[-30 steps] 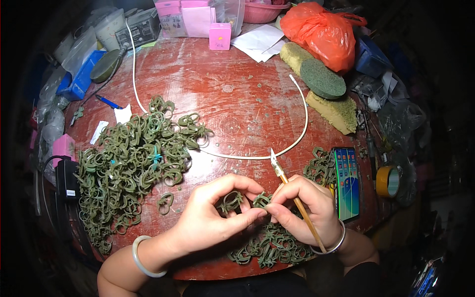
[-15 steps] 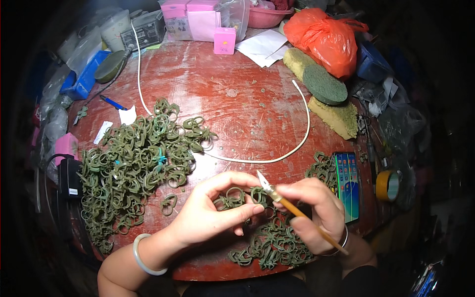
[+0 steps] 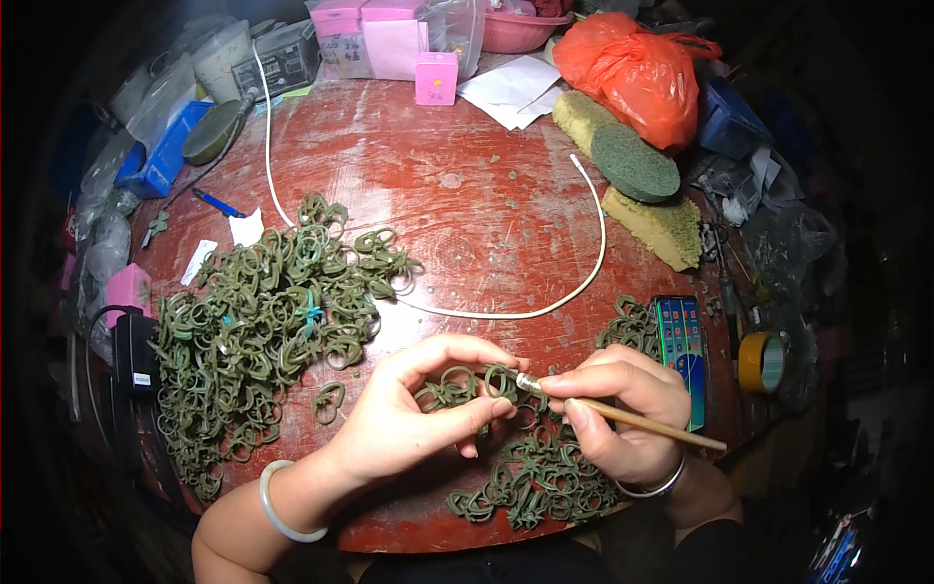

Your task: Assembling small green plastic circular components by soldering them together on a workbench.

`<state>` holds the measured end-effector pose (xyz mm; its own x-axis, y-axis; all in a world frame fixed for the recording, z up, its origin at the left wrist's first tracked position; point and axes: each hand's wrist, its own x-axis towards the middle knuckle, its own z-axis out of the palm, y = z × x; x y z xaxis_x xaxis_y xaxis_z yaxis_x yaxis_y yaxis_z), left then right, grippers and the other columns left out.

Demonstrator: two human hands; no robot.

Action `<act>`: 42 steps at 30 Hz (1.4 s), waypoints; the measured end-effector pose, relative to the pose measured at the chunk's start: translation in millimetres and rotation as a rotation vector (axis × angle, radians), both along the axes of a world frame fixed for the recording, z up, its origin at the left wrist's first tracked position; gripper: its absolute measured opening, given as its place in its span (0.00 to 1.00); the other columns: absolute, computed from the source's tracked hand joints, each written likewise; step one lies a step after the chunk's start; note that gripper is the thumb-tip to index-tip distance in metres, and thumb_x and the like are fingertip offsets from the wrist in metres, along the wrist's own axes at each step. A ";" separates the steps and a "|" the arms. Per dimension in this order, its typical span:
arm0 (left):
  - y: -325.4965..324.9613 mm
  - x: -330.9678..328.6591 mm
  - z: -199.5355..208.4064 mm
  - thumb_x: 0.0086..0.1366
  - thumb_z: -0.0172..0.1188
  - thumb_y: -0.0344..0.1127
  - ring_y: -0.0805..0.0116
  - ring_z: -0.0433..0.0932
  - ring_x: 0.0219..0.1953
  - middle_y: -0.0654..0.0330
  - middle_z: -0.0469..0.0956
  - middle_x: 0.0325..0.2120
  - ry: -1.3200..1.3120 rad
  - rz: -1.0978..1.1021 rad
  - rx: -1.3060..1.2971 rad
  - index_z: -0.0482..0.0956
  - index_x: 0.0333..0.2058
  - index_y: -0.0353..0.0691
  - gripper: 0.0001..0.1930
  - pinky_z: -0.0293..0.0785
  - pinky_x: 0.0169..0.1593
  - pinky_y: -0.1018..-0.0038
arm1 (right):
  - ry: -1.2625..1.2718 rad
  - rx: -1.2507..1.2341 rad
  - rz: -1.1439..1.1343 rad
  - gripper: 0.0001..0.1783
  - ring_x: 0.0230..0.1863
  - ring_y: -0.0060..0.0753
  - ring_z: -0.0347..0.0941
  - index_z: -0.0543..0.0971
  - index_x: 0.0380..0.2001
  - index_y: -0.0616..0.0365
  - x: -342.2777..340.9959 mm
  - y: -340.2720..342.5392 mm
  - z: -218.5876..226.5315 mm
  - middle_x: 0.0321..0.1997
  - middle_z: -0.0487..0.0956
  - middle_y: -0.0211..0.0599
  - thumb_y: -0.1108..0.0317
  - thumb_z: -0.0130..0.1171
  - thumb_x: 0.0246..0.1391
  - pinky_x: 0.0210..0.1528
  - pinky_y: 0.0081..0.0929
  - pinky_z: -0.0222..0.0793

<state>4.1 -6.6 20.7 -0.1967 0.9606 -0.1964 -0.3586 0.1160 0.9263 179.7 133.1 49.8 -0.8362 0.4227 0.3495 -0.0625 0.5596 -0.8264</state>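
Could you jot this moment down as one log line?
left hand: holding green rings; right hand: gripping wooden-handled tool, front end close to rings; nearby: large ring pile, phone

The left hand (image 3: pixel 401 414) holds a small green ring (image 3: pixel 499 371) while the right hand (image 3: pixel 626 380) angles a wooden-handled tool (image 3: pixel 662 427) toward it; a large heap of green rings (image 3: pixel 258 336) lies at left on the red table (image 3: pixel 418 141), a phone (image 3: pixel 679 355) at right

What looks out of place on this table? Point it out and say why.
One green ring-shaped piece lies alone, just off the large pile of similar pieces at the left. The red tabletop looks scratched and scuffed, probably from wear.
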 end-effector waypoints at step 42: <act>-1.5 -6.6 -1.0 0.69 0.58 0.30 0.72 0.80 0.33 0.59 0.76 0.36 -0.384 -0.020 -0.073 0.72 0.46 0.37 0.09 0.74 0.24 0.81 | -0.217 0.435 0.082 0.10 0.31 0.38 0.75 0.80 0.30 0.59 0.0 9.9 -7.5 0.29 0.77 0.37 0.74 0.71 0.44 0.33 0.31 0.70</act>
